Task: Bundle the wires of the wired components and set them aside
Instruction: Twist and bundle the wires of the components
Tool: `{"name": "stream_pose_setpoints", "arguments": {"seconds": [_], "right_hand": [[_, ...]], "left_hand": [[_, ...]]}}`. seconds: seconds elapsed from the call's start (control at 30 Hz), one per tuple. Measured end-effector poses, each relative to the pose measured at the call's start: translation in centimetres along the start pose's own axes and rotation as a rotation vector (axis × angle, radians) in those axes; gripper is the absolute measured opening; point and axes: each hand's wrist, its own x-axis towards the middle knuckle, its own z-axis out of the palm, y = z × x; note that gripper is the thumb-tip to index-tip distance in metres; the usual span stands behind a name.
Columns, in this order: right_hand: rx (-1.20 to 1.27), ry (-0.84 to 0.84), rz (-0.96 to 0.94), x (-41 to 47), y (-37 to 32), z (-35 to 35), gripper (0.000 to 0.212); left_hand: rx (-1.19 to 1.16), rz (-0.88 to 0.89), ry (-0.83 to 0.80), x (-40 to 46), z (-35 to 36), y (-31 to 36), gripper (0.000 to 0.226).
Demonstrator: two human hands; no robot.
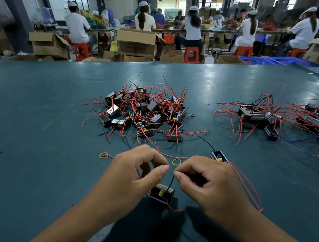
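A wide teal worktable (29,121) fills the foreground, its near and right edges cut off. On it, a big heap of wired components (143,110) sits centre, red and black leads tangled so that single units are hard to count; a second heap (292,123) runs out of view at the right. Beyond the table, workers on red stools (backs turned) are too blurred to read.

Close in, the left hand (130,179) is curled, thumb and forefinger pinched together, and the right hand (210,187) pinches the thin black wire (170,182) rising from a small component (162,195) that hangs between the wrists; the left palm hides part of it. Whether the left fingers actually grip the wire, I cannot tell. A lone component (219,156) lies just behind the right knuckles, its red lead (248,185) draped over that wrist. Two yellow rubber bands (176,162) (103,155) lie near the fingertips.
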Motion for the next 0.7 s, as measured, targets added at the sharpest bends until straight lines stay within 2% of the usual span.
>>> {"name": "stream_pose_setpoints", "arguments": {"seconds": [0.03,0.17,0.37,0.5,0.7], "right_hand": [[-0.001,-0.015,-0.013,0.0,0.0,0.0,0.008],[0.013,-0.024,-0.026,0.0,0.1,-0.1,0.007],[0.010,-0.076,-0.052,-0.1,0.0,-0.1,0.004],[0.007,-0.096,-0.064,0.0,-0.1,-0.3,0.002],[-0.008,-0.109,-0.079,0.0,-0.2,-0.3,0.003]], "left_hand": [[0.030,0.045,-0.007,0.1,0.0,-0.1,0.004],[0.163,0.199,-0.065,0.3,-0.3,-0.9,0.018],[0.195,0.265,-0.086,0.7,-0.6,-1.4,0.011],[0.217,0.303,-0.099,0.7,-0.9,-1.4,0.020],[0.255,0.373,-0.081,0.7,-1.0,-1.5,0.017]]}}
